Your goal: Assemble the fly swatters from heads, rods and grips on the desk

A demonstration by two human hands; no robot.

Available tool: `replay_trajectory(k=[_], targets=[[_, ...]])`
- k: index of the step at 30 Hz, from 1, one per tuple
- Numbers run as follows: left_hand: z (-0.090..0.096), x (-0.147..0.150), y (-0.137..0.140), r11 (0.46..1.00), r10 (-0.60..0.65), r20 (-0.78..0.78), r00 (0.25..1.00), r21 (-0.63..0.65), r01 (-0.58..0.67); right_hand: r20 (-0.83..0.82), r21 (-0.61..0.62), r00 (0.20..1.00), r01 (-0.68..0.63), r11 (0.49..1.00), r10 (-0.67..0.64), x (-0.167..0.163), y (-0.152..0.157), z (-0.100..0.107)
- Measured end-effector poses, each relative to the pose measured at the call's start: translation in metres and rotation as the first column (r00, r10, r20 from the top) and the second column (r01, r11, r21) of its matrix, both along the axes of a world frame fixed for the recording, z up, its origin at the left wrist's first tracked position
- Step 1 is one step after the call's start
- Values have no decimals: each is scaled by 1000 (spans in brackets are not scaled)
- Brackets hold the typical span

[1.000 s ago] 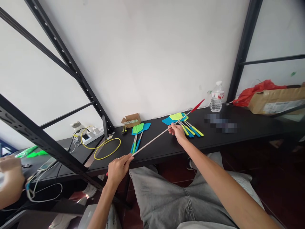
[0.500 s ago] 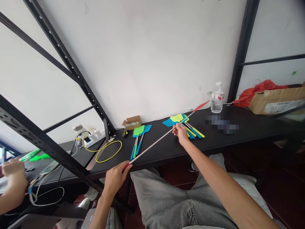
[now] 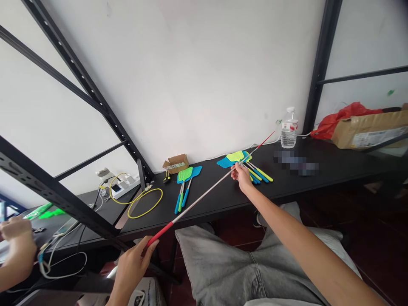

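Between my two hands stretches a red fly swatter [image 3: 204, 195] with a long thin metal rod. My left hand [image 3: 135, 259] grips the end of its red handle, low and left of the table's front edge. Further up the rod, near the swatter's head, the fingers of my right hand [image 3: 241, 175] pinch it. The red head appears edge-on as a thin strip near the wall. Just beyond my right hand lies a pile of blue and yellow-green fly swatters [image 3: 235, 157]. To its left, a smaller group of green and blue fly swatters [image 3: 185, 174] rests on the table.
A small open cardboard box [image 3: 176, 164] stands by the wall. Left are a yellow cable [image 3: 162, 199] and a power strip [image 3: 126, 186]. A water bottle [image 3: 289, 128] and a larger carton [image 3: 369, 132] stand right. Another person's hand [image 3: 15, 228] shows at far left.
My left hand has moved down and left to the handle's end, so more of the red handle shows. The swatter's head has turned to a thinner edge. My right hand stays nearly in place.
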State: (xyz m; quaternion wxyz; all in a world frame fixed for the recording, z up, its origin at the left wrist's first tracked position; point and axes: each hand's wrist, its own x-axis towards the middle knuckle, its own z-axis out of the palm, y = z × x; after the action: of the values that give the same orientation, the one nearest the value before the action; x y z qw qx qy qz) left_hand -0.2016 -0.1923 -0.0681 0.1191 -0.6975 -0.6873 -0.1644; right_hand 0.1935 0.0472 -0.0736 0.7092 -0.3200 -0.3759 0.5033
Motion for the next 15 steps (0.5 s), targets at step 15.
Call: replay_trajectory(k=[15], targets=[[-30, -107, -50, 894, 437, 109, 893, -165, -417, 39, -7, 998, -56, 998, 56, -2, 2, -3]])
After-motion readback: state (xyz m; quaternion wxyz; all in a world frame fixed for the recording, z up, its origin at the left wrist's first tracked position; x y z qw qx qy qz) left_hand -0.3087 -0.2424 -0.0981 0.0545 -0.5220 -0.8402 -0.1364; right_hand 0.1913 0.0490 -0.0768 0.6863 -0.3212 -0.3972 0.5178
